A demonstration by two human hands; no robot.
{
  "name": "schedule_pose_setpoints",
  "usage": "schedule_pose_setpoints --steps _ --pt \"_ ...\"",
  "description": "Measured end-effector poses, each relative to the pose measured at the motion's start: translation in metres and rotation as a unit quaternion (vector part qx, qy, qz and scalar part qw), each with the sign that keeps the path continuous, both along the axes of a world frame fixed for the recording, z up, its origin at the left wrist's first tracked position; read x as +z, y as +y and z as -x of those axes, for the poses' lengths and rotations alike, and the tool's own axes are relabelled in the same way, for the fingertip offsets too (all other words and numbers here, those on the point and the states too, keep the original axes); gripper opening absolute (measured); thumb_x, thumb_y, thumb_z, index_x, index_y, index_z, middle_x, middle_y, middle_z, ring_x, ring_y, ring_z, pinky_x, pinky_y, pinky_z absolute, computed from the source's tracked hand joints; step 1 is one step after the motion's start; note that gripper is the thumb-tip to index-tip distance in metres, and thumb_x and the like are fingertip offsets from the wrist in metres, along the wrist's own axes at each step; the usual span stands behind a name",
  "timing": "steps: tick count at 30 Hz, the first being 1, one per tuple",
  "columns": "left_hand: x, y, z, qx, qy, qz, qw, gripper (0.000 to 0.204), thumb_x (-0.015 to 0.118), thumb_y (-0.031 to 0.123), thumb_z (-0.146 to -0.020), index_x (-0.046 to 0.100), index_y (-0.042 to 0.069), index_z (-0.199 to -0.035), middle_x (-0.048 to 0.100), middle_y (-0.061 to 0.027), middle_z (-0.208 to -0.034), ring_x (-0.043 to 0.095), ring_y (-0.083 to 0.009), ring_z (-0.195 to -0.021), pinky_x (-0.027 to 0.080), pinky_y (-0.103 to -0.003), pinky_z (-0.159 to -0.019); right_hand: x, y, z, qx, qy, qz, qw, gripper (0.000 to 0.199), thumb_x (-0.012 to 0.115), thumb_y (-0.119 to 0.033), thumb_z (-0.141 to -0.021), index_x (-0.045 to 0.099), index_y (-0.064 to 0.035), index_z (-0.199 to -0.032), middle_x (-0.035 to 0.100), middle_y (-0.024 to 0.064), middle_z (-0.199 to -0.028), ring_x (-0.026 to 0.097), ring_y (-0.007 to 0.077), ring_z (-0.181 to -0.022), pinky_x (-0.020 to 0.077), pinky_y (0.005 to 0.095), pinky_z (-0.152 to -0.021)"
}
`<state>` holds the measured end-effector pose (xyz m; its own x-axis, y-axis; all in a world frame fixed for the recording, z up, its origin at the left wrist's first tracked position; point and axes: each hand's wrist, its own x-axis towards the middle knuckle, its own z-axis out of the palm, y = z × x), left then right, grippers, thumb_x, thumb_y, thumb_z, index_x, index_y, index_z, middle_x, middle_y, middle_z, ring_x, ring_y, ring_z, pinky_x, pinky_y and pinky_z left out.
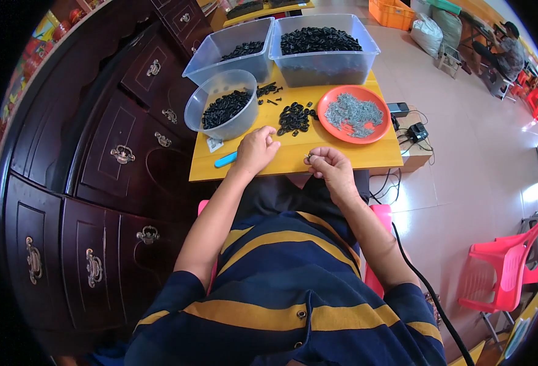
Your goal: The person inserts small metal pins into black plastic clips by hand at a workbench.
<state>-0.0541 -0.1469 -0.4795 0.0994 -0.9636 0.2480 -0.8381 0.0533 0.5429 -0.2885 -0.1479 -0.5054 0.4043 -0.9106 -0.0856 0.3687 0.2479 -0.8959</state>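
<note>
My left hand (257,150) is over the yellow table (253,172), its fingers curled in. Whatever those fingers hold, if anything, is hidden. A bright blue flat handle (225,160) lies beside that wrist and partly under it. By the front edge, my right hand (332,169) pinches a small dark piece (308,159) between thumb and fingertips; its exact kind is too small to tell. Beyond both hands is a loose pile of small black oval plastic parts (294,119). To its right, an orange-red plate (328,126) carries a heap of thin silvery metal pieces.
A round clear tub (194,116) of black parts stands at the table's left. Two clear rectangular bins (324,76) with more black parts are behind. Dark wooden drawers (107,146) border the left side. Right are a power adapter (416,132), cables and a pink chair (497,271); another person (509,55) sits far off.
</note>
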Motion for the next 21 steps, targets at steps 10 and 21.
schedule_pose_setpoints --steps 10,21 --pt "-0.013 -0.034 0.002 0.04 -0.041 0.025 0.998 0.017 0.071 0.019 -0.083 0.072 0.006 -0.095 0.072 -0.0153 -0.093 0.069 -0.0355 -0.089 0.055 -0.045 -0.078 0.003 0.0 0.001 0.003 -0.016 -0.018 1.0 0.014 0.065 -0.006 -0.094 0.063 0.0002 -0.107 0.072 0.0071 -0.094 0.061 0.0077 -0.073 0.0454 0.019 -0.063" --pt "-0.016 -0.038 -0.008 0.044 0.008 -0.033 0.998 0.019 0.073 0.019 -0.078 0.073 0.008 -0.094 0.073 -0.0126 -0.086 0.071 -0.0309 -0.083 0.056 -0.041 -0.077 0.003 0.0 0.0 0.011 -0.012 -0.015 1.0 0.013 0.065 -0.006 -0.093 0.063 0.0 -0.105 0.071 0.0059 -0.091 0.06 0.0069 -0.07 0.0445 0.0188 -0.062"
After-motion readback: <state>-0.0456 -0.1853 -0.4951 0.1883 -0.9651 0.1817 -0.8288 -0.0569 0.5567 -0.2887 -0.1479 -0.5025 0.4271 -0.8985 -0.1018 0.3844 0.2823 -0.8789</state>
